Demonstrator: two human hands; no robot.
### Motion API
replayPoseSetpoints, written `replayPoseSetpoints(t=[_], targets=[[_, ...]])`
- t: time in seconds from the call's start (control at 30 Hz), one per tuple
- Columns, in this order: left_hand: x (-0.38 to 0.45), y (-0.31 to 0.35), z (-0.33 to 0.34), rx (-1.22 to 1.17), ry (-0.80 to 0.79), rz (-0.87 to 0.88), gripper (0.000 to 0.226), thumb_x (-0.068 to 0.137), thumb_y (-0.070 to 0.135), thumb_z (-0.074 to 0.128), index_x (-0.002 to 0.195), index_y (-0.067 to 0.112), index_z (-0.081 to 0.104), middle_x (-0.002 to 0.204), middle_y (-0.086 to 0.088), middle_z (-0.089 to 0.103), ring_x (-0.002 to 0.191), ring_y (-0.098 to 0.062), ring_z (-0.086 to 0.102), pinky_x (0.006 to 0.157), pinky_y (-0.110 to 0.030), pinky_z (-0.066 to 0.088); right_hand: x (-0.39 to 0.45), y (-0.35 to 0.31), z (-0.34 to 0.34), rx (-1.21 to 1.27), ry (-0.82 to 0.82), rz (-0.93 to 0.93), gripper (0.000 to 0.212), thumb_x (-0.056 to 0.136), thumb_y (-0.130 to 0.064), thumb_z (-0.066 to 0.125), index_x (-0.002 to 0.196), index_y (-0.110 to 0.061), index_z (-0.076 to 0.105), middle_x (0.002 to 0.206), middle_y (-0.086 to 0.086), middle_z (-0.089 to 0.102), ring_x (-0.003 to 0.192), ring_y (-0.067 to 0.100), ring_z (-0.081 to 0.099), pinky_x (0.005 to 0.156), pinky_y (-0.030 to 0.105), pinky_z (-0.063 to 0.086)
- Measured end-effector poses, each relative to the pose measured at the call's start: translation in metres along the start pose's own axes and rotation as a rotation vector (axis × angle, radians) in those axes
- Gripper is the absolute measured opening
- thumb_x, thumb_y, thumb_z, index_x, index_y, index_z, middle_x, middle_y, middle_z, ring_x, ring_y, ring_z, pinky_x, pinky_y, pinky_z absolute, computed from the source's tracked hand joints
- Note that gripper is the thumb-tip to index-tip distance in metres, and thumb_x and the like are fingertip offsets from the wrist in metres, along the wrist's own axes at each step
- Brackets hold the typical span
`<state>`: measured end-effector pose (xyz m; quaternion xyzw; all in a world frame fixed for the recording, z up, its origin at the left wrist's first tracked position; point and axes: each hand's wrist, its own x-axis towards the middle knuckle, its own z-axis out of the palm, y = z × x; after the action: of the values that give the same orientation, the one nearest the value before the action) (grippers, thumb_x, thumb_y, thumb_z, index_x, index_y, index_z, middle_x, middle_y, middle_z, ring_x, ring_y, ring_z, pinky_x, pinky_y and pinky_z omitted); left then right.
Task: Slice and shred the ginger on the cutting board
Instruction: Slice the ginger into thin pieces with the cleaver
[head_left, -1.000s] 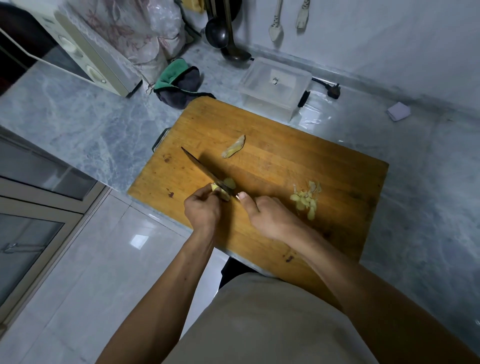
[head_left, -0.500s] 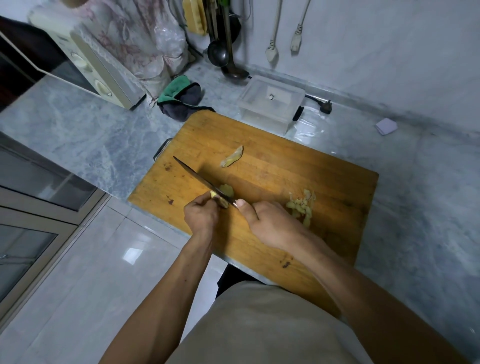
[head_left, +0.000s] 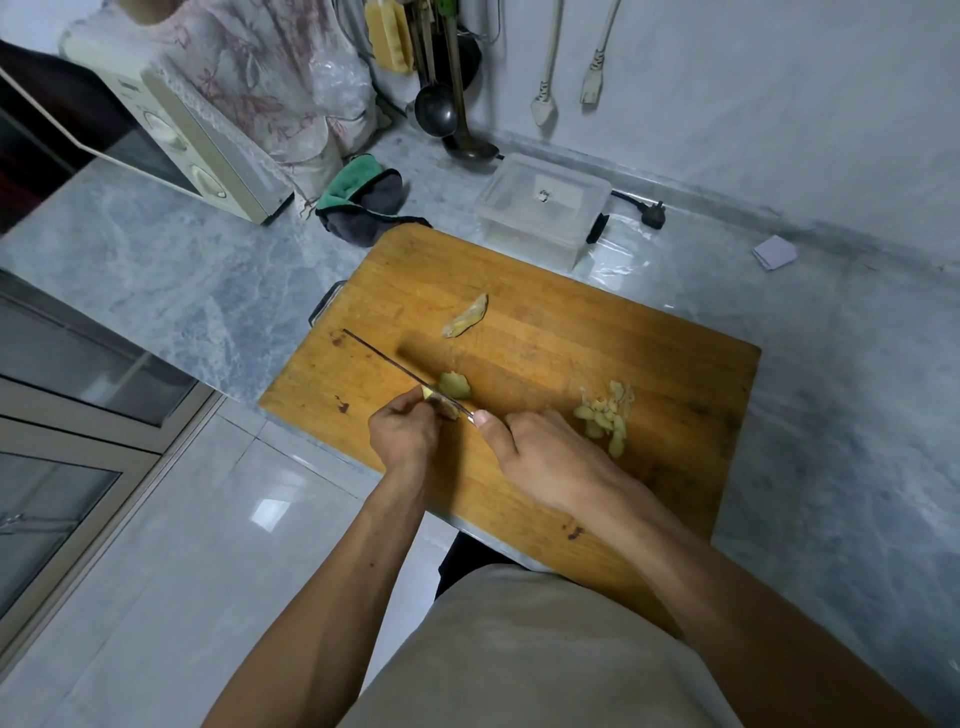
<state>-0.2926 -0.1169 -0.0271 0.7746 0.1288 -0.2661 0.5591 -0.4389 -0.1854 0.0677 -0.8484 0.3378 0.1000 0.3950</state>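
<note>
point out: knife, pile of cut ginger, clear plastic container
knife (head_left: 387, 359): head view, on the dark blade, midway along it.
pile of cut ginger (head_left: 605, 415): head view, middle of the slices right of the hands.
clear plastic container (head_left: 545, 200): head view, on its lid, behind the board.

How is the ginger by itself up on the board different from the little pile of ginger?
The lone ginger piece is one long whole chunk; the ginger pile is many small cut slices. The lone piece lies farther from the hands, the pile beside the right hand. Both are pale yellow, resting on the cutting board.
</note>
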Motion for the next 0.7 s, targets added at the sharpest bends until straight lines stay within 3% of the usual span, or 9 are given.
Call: replayPoseSetpoints(t=[0.1,0.2,0.5,0.7], targets=[[-0.0014,0.0009,0.0002,0.014,0.0,-0.002,0.034,0.076,0.003,0.054,0.098,0.012,0.078,0.085,-0.006,0.076,0.078,-0.024,0.073,0.082,-0.04,0.061,-0.001,-0.0004,-0.0003,-0.006,-0.004,0.001,0.058,0.104,-0.061,0.02,0.067,-0.022,0.043,0.088,0.013,0.059,0.073,0.029,0.059,0.058,0.036,0.041],[-0.001,-0.0005,-0.0008,0.041,-0.003,0.022,0.04,0.063,0.015,0.051,0.092,0.014,0.079,0.08,-0.005,0.076,0.075,-0.024,0.072,0.08,-0.043,0.061,-0.0035,-0.0039,-0.0015,-0.007,-0.013,0.006,0.061,0.104,-0.061,0.02,0.07,-0.019,0.049,0.087,0.012,0.06,0.076,0.029,0.061,0.061,0.041,0.051],[-0.0017,0.0011,0.0001,0.026,0.022,0.011,0.03,0.081,0.0,0.054,0.096,0.01,0.078,0.082,-0.006,0.076,0.076,-0.024,0.072,0.08,-0.04,0.061,-0.0071,-0.0082,-0.0034,-0.029,0.001,0.022,0.065,0.105,-0.059,0.021,0.083,-0.011,0.06,0.082,0.01,0.06,0.075,0.03,0.063,0.064,0.043,0.054],[-0.001,0.0003,-0.0007,0.016,0.018,0.014,0.03,0.081,0.0,0.053,0.098,0.009,0.077,0.08,-0.006,0.076,0.076,-0.024,0.073,0.081,-0.041,0.061,-0.0037,-0.007,-0.004,-0.028,-0.017,0.029,0.062,0.105,-0.06,0.02,0.073,-0.017,0.053,0.08,0.007,0.058,0.065,0.023,0.059,0.054,0.036,0.046]])
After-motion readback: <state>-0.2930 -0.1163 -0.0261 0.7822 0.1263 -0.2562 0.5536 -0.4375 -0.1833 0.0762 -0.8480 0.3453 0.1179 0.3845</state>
